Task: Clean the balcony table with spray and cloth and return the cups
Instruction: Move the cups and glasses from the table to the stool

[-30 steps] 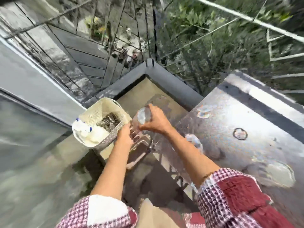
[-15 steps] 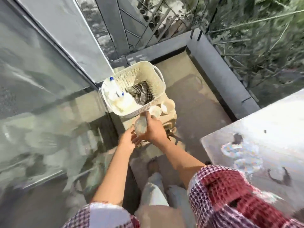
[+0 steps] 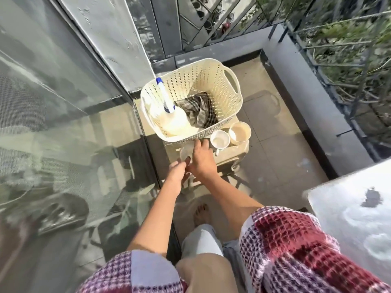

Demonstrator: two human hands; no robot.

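My right hand (image 3: 203, 159) grips a clear glass (image 3: 184, 152) from above, low over a beige plastic stool (image 3: 230, 155). My left hand (image 3: 176, 172) lies just beside it, fingertips at the glass's near edge. On the stool stands a cream perforated basket (image 3: 232, 81) holding a white spray bottle with a blue nozzle (image 3: 167, 111) and a checked cloth (image 3: 198, 108). A white cup (image 3: 220, 139) and a beige cup (image 3: 239, 132) stand next to the basket. The wet grey table (image 3: 349, 208) shows at the lower right.
A glass sliding door (image 3: 63, 123) runs along the left, right beside the stool. The balcony's grey ledge and railing (image 3: 313, 85) close the right side, with tiled floor (image 3: 275, 144) between it and the stool. My bare foot (image 3: 202, 214) is below the stool.
The view swung from the table to the stool and basket. My right hand carried the glass down beside the two cups; my left hand stayed close under it.
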